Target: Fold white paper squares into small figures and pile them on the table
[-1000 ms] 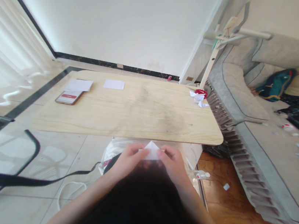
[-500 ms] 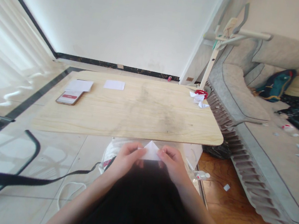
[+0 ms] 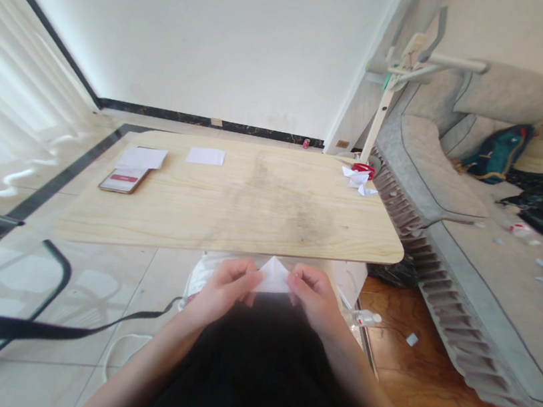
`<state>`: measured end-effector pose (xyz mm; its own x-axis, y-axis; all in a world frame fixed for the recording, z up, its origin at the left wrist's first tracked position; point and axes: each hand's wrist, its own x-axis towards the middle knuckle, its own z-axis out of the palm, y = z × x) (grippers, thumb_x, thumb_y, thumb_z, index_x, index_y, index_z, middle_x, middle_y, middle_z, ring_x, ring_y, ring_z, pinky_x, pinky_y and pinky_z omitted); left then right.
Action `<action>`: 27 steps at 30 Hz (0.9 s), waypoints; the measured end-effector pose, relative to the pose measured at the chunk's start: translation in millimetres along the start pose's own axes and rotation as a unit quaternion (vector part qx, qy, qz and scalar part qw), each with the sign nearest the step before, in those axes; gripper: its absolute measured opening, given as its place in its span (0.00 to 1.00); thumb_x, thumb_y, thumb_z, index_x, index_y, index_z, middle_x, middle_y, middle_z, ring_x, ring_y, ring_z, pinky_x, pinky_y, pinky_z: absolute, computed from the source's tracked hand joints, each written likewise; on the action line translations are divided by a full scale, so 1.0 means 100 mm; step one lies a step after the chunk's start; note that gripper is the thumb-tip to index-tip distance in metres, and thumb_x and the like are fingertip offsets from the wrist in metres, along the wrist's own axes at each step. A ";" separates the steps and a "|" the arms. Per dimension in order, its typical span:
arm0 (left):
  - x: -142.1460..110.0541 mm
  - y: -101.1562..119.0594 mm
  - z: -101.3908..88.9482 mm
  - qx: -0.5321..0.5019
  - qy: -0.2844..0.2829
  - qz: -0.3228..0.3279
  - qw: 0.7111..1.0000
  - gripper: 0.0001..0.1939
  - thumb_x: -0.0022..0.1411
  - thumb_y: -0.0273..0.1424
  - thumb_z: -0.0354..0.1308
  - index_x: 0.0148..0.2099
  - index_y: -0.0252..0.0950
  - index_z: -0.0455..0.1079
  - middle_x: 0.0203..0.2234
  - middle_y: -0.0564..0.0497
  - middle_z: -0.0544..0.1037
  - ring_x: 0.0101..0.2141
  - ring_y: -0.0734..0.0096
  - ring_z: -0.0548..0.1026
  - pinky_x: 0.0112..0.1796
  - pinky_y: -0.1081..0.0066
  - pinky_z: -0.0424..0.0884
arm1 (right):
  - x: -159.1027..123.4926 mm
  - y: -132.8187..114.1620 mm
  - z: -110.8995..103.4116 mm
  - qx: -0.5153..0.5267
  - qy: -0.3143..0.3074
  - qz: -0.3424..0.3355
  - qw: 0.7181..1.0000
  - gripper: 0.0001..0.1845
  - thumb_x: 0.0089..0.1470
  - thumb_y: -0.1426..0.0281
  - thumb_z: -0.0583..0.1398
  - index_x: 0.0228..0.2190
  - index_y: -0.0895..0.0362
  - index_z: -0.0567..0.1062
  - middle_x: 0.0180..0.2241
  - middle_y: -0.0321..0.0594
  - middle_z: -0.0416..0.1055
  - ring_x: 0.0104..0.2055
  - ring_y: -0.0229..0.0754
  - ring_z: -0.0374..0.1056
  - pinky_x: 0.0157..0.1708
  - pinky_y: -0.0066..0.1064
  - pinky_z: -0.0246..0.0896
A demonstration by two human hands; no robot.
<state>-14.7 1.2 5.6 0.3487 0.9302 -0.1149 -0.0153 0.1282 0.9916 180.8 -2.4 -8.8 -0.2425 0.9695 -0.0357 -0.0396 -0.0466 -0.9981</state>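
Observation:
A small folded sheet of white paper (image 3: 273, 279), with a peak pointing away from me, is held between my two hands just short of the table's near edge. My left hand (image 3: 230, 285) pinches its left corner between thumb and fingers. On the opposite side, my right hand (image 3: 312, 293) grips the right corner the same way. The fingers under the paper are partly hidden. Beyond lies the pale wooden table (image 3: 200, 207), with a flat white sheet (image 3: 205, 156) towards its far side.
At the table's left, white paper (image 3: 142, 158) partly covers a phone (image 3: 120, 180). Folded paper pieces (image 3: 358, 179) lie beside red-handled scissors (image 3: 364, 170) at the far right corner. A grey sofa (image 3: 446, 255) with a seated person stands right; a black metal frame (image 3: 60, 268) is left.
Both hands keep hold of the folded paper, and the left fingers have shifted slightly at its corner. The whole view has moved a little.

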 end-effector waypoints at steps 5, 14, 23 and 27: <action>0.03 0.03 -0.02 0.023 -0.044 -0.015 0.999 0.17 0.60 0.40 0.59 0.24 0.35 0.69 0.17 0.53 0.73 0.22 0.73 0.70 0.27 0.74 0.64 | -0.02 -0.06 -0.03 -0.023 -0.010 -0.013 1.000 0.23 0.56 0.55 0.60 0.17 0.55 0.64 0.16 0.31 0.61 0.20 0.36 0.57 0.24 0.29 0.52; 0.03 -0.06 0.09 0.014 0.016 0.003 1.000 0.12 0.61 0.37 0.59 0.31 0.34 0.74 0.18 0.53 0.74 0.21 0.73 0.71 0.26 0.75 0.65 | 0.00 0.04 0.03 0.020 0.009 0.003 1.000 0.17 0.54 0.58 0.62 0.22 0.56 0.69 0.18 0.31 0.64 0.21 0.35 0.58 0.24 0.28 0.53; 0.00 -0.02 0.16 0.093 0.041 0.023 0.995 0.15 0.63 0.38 0.57 0.29 0.33 0.74 0.22 0.51 0.77 0.26 0.70 0.73 0.29 0.73 0.67 | 0.01 0.02 0.14 0.021 0.040 0.000 0.999 0.10 0.51 0.63 0.64 0.25 0.57 0.72 0.22 0.32 0.67 0.24 0.36 0.62 0.26 0.28 0.59; -0.01 -0.03 0.15 0.129 0.030 0.037 0.991 0.17 0.65 0.38 0.54 0.30 0.33 0.75 0.23 0.51 0.77 0.26 0.70 0.73 0.30 0.73 0.66 | 0.01 0.05 0.12 0.015 0.057 -0.014 0.998 0.07 0.50 0.66 0.64 0.27 0.57 0.74 0.22 0.33 0.69 0.24 0.36 0.62 0.26 0.27 0.58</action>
<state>-1.0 -5.2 3.5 0.2995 0.9534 -0.0373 0.2039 -0.0257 0.9787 168.9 -4.3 -13.5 -0.1283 0.9916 -0.0152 -0.0732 -0.0247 -0.9970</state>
